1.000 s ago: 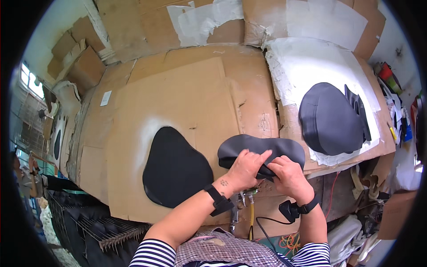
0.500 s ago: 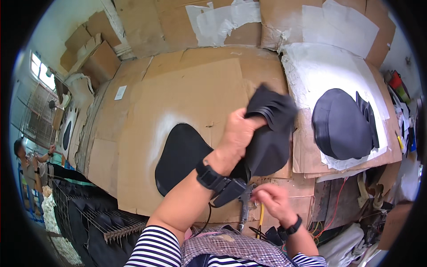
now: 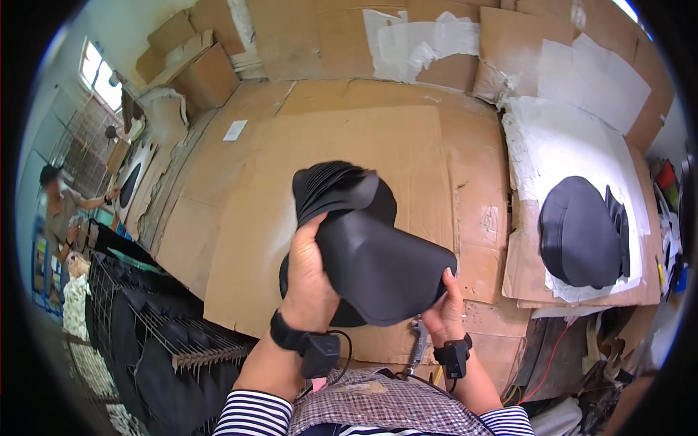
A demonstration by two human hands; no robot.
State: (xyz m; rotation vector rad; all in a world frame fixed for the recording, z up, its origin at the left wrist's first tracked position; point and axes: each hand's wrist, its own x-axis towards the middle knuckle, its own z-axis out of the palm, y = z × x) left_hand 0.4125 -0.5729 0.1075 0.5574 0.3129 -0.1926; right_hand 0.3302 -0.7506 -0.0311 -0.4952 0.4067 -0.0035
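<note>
A stack of black, flexible sheet pieces (image 3: pixel 382 272) with rounded outlines is held up over the cardboard-covered table, its far end bent so that several layers fan out. My left hand (image 3: pixel 309 280) grips the left side, the thumb lying against the layers. At the lower right corner my right hand (image 3: pixel 445 311) pinches the edge between thumb and fingers. Beneath the stack lies another black piece (image 3: pixel 348 315), mostly hidden. Close to my right wrist, a grey metal tool like a spray gun (image 3: pixel 417 346) hangs at the table's near edge.
To the right, a pile of black pieces (image 3: pixel 574 232) rests on a white-coated board (image 3: pixel 527 138). At lower left stands a wire rack (image 3: pixel 163 330) with black pieces on it. Another person (image 3: pixel 62 207) works at the far left. A red cable (image 3: pixel 554 356) hangs at right.
The stack has moved left and turned in my left hand. My right hand has come up from beside the metal tool and taken hold of the stack's corner. The view has shifted left.
</note>
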